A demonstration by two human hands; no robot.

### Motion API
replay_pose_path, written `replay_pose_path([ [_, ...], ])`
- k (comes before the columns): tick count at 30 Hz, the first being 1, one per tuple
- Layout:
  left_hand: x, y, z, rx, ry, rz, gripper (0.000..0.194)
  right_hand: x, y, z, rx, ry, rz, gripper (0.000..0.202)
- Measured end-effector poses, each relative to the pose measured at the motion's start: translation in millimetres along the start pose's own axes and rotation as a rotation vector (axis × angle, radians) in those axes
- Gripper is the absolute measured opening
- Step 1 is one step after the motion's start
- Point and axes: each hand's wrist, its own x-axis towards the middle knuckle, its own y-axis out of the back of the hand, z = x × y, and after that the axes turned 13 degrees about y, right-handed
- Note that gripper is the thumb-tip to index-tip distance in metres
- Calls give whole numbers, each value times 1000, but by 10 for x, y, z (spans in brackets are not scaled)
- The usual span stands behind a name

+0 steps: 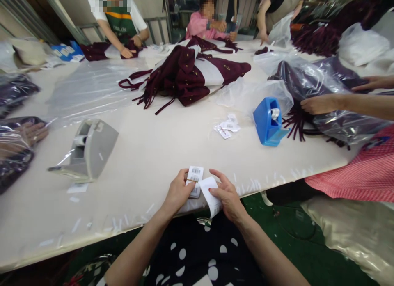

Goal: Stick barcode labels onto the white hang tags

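At the table's front edge, my left hand (179,190) holds a stack of white barcode tags (195,172), its thumb pressed on top near a thin band. Just to the right, my right hand (227,195) pinches a curling white paper strip (210,194) between thumb and fingers; the strip's upper end touches or overlaps the tag stack. Farther back lie several loose white tags (227,126) on the table.
A grey tape dispenser (100,148) stands left and a blue one (267,122) right. Dark red garments (181,74) are piled mid-table. At right, another person's hands (321,104) touch a bagged garment; a hand (32,132) rests at far left. People work across the table (138,146).
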Motion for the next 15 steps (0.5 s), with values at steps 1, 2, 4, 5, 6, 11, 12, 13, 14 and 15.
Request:
replay_pose_path([
  [1,-24,4,22,101,-33,56,42,-13,3,15,-5,-4,-7,67],
  [2,-47,6,40,203,-70,116,42,-27,7,29,-9,-5,-12,67],
  [4,-88,13,56,400,-149,216,39,-53,21,55,-16,-1,-12,66],
  [5,-102,19,54,481,-187,240,35,-65,28,66,-18,1,-10,65],
  [6,-110,26,48,541,-220,245,30,-75,33,74,-19,4,-6,64],
  [11,-71,47,34,604,-252,203,14,-83,20,54,-14,8,11,61],
  [12,-61,41,48,596,-234,180,12,-78,14,37,-10,13,10,60],
  [13,-54,33,67,588,-218,147,9,-74,9,18,-4,20,10,60],
  [14,-52,25,90,583,-207,110,8,-71,6,-1,1,27,8,60],
  [15,-53,17,113,589,-202,74,6,-70,7,-18,7,35,7,61],
])
